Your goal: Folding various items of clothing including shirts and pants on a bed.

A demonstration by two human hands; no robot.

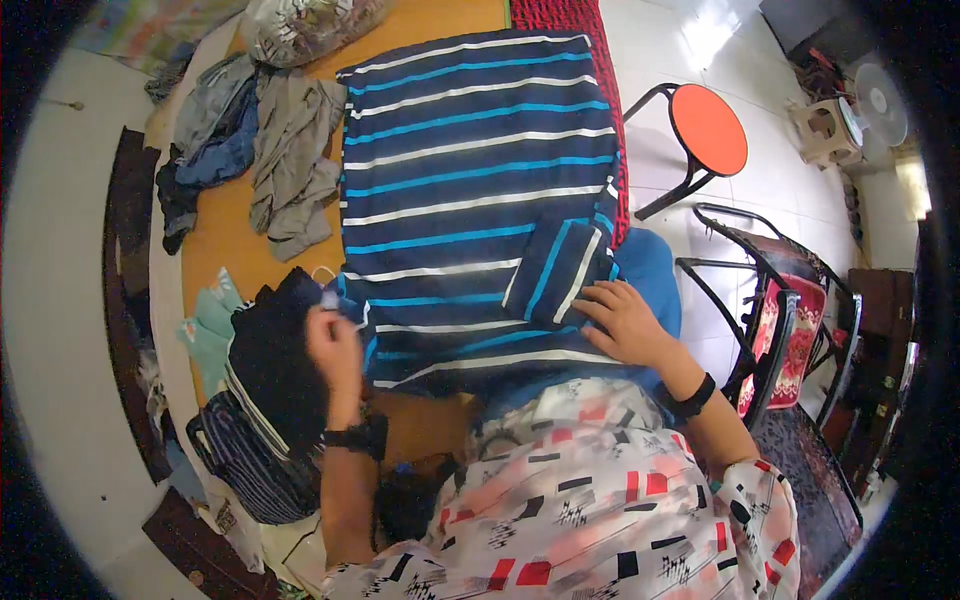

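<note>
A navy shirt with white and blue stripes [472, 180] lies spread flat in front of me. Its right sleeve is folded inward across the body near the lower right corner. My right hand [622, 319] rests on the edge of that folded sleeve with its fingers spread. At the shirt's lower left corner, my left hand [334, 341] is slightly blurred, its fingers curled by the other sleeve and a small pale piece; whether it grips the cloth cannot be told.
Black folded clothes [274, 360] and a mint green cloth [212, 326] lie at the left. Grey-brown trousers [289, 161], jeans [225, 142] and a clear plastic bag [300, 30] are farther up. An orange stool [709, 129] and a metal-framed chair [784, 337] stand at the right.
</note>
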